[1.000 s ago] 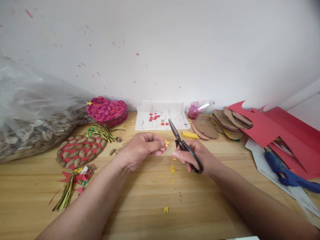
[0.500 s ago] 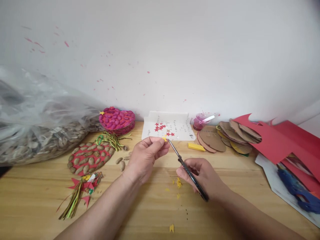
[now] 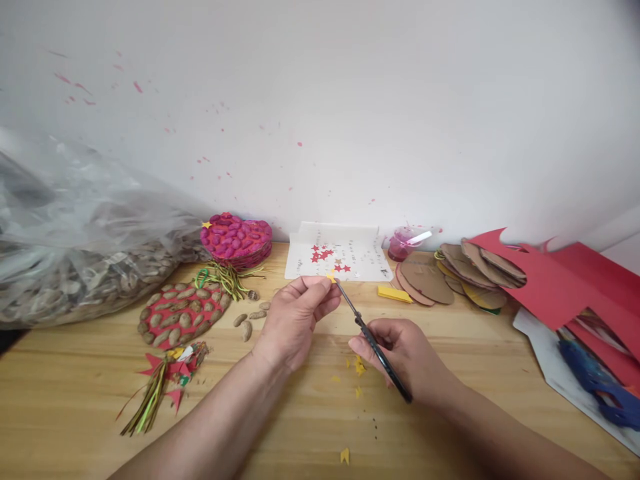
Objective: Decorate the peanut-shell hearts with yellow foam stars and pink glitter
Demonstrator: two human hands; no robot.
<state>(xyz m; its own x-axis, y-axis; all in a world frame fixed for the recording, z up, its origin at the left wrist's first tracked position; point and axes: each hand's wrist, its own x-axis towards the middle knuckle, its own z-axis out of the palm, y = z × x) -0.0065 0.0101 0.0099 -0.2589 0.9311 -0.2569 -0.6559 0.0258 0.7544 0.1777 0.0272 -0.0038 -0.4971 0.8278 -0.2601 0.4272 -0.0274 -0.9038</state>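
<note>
My left hand (image 3: 295, 319) pinches a tiny yellow paper star (image 3: 331, 276) between thumb and fingertips, just in front of a white sheet (image 3: 360, 255) that carries several red stars. My right hand (image 3: 407, 357) grips black scissors (image 3: 373, 345). The blade tips reach up to the yellow star beside my left fingertips. Yellow paper scraps (image 3: 358, 366) lie on the wooden table (image 3: 75, 393) below both hands.
A clear plastic bag of shells (image 3: 75, 267) fills the left. A red card with glued shells (image 3: 180, 313), a pink shell stack (image 3: 236, 238), cardboard discs (image 3: 450, 270), red paper (image 3: 560, 280) and a blue glue gun (image 3: 600, 390) surround the hands.
My left hand moved the yellow star away from me towards the white sheet. The scissors followed, their tips now at the star. The camera tilted a little.
</note>
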